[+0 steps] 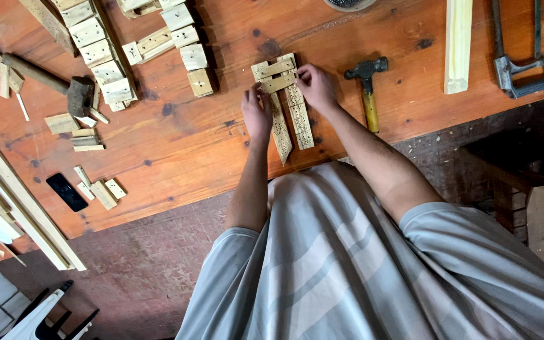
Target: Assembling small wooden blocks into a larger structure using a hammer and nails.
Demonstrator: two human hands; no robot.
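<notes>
The person stood over the wooden bench point(177, 145) with both hands on a small wooden frame point(283, 104) lying near the bench's front edge. Two long pointed slats ran toward the person, and two short crosspieces already sat across their far ends. The left hand point(257, 113) pressed flat on the left slat, fingers together, while the right hand point(315, 86) had its fingers pinched on the end of a crosspiece. Whether the crosspieces were nailed yet I could not tell (no nail heads showed from there). A small hammer point(367, 88) lay untouched just right of the frame. Further left, a mallet point(51, 80) and many cut blocks point(111, 63) waited, so plenty of pieces looked unused.
</notes>
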